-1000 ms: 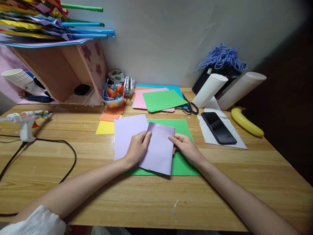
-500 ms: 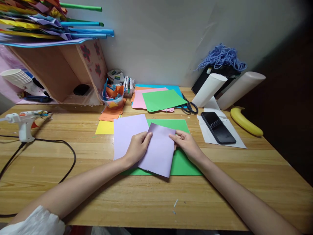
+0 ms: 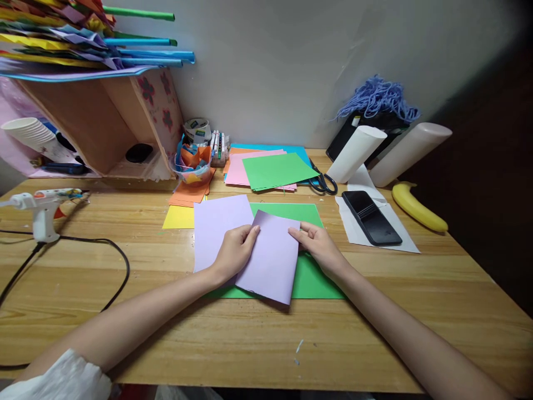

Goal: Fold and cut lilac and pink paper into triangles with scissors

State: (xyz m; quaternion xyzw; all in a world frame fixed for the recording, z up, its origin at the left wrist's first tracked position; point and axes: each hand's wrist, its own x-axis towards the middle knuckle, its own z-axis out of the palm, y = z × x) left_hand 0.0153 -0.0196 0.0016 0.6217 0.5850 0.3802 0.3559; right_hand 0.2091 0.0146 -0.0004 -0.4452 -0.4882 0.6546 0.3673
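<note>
One lilac sheet (image 3: 270, 258) bridges left hand (image 3: 233, 250) and right hand (image 3: 320, 249).

The right hand's fingers (image 3: 307, 227) have gone up a tiny bit at the edge of the light purple paper (image 3: 272, 255). Between the hands, its near right corner sits a bit closer to the person.

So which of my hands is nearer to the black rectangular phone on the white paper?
Your right hand: it holds the right edge of the lilac rectangular paper, left of the black phone. Your left hand is farther left, holding that paper's left edge.
</note>
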